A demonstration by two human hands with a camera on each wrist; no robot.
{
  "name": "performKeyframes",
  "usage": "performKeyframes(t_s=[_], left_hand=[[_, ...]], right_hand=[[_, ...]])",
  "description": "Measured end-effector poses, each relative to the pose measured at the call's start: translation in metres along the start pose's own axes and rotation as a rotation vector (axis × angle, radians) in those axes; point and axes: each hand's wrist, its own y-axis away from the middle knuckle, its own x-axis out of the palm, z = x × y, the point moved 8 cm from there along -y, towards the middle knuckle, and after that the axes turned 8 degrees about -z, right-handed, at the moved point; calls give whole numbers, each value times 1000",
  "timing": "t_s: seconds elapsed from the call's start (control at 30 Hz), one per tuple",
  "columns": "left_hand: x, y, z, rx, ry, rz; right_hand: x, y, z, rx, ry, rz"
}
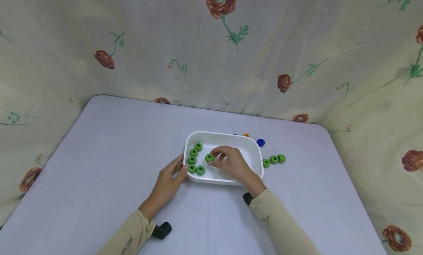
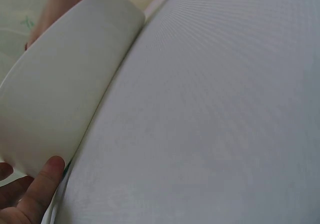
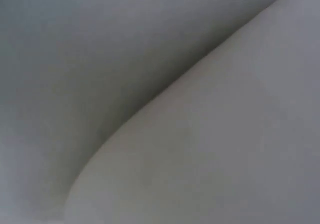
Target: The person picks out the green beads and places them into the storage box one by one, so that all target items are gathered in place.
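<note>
A white rectangular tray (image 1: 231, 179) lies on the table with several green beads (image 1: 192, 160) along its left end. In the head view, my left hand (image 1: 166, 183) holds the tray's left end, thumb near the front corner. The left wrist view shows fingertips (image 2: 52, 166) against the tray's outer wall (image 2: 65, 83). Over the tray floor, my right hand (image 1: 231, 163) pinches one green bead (image 1: 209, 157) between thumb and fingers. The right wrist view holds only blurred pale surfaces, with neither hand nor bead visible.
Right of the tray, 3 green beads (image 1: 274, 159) lie in a row on the white-covered table (image 1: 115, 148). Behind its far right corner are a blue bead (image 1: 260, 142) and a partly hidden orange bead (image 1: 246, 135). A flower-patterned cloth (image 1: 185, 38) hangs around the table.
</note>
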Motion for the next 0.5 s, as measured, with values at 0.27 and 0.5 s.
performKeyframes(t_s=[0.27,0.5], left_hand=[[0,0,0,-3,-11,-5],[0,0,0,1,-6,-3]], right_hand=[[14,-5,1,-27,27,73],[19,-6,2,-41,27,109]])
